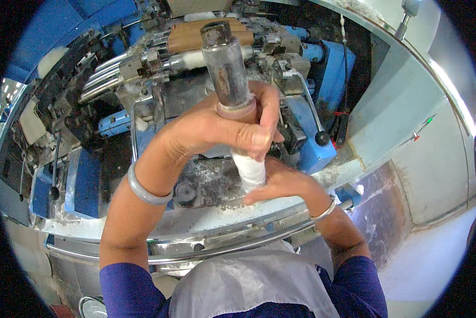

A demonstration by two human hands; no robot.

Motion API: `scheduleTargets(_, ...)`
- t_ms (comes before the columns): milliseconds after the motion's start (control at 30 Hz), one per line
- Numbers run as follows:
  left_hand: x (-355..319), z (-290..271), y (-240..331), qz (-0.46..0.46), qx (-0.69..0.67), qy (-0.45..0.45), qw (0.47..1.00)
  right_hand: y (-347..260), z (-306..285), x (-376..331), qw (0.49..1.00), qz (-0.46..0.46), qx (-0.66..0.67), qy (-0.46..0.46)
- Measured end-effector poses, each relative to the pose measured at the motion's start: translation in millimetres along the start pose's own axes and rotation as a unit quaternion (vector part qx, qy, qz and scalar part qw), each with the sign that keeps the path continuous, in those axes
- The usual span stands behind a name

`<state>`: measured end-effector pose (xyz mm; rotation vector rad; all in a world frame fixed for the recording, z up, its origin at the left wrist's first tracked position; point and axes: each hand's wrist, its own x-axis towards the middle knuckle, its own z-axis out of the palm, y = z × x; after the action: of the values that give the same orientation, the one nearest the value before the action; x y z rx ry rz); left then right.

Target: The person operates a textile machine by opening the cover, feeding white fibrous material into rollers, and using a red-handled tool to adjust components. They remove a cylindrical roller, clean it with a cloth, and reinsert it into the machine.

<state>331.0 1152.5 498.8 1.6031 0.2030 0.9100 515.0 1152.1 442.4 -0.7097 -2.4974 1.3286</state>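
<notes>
Over the blue textile machine (322,69) we hold one long grey roller (226,63) upright, its worn dark end pointing up toward the camera and its lower part wrapped in a band of white fibre (250,170). Our left hand (216,127) is closed tight around the roller at its middle, fingers curled across the front just below the scuffed metal-looking section. Our right hand (280,185) sits lower, cupped under and against the white-wrapped part; we cannot tell how firmly its fingers close, since most of them are hidden behind the roller. Judging by its look, the roller is stiff and fairly heavy for its width, so a grip at the middle with a second hand lower down seems the steady way to carry it; the smooth upper section looks as though it could slip in a loose grasp, while the fibre wrap is soft and would give or pull away under the fingers. We count one roller in hand, two hands on it, and two bangles: a thick silver-grey one (145,193) on the left wrist and a thin one (324,212) on the right. Behind the roller, one black-knobbed lever (320,138) stands out from the blue housing, and a row of shiny steel rollers (108,74) lies at upper left, too foreshortened to count surely.
</notes>
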Motion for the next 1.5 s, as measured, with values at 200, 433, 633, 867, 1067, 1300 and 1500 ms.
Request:
scheduleTargets(200, 12, 1, 14, -0.063, 0.138, -0.046, 0.987, -1, -26, 29, 0.943, -0.242, 0.223, 0.049)
scheduleTargets(433, 19, 9, 12, -0.016, 0.175, 0.09, 0.98, 13, -2, 55, 0.926, -0.173, 0.318, 0.108)
scheduleTargets(633, 17, 14, 1, -0.029, 0.222, 0.201, 0.954, -8, 46, 37, 0.852, -0.186, 0.124, 0.473)
scheduleTargets(867, 13, 9, 7, -0.022, 0.13, 0.059, 0.99, -23, 45, 8, 0.937, 0.004, 0.122, 0.328)
scheduleTargets(1067, 10, 8, 3, -0.035, 0.122, -0.039, 0.991, -1, -13, 40, 0.915, -0.152, 0.342, -0.149)
scheduleTargets(1300, 10, 11, -6, -0.034, 0.147, 0.285, 0.947, 22, 32, 46, 0.943, -0.105, 0.188, 0.252)
scheduleTargets(1500, 4, 9, -4, -0.03, 0.208, 0.228, 0.951, -5, 72, 24, 0.874, -0.102, 0.098, 0.465)
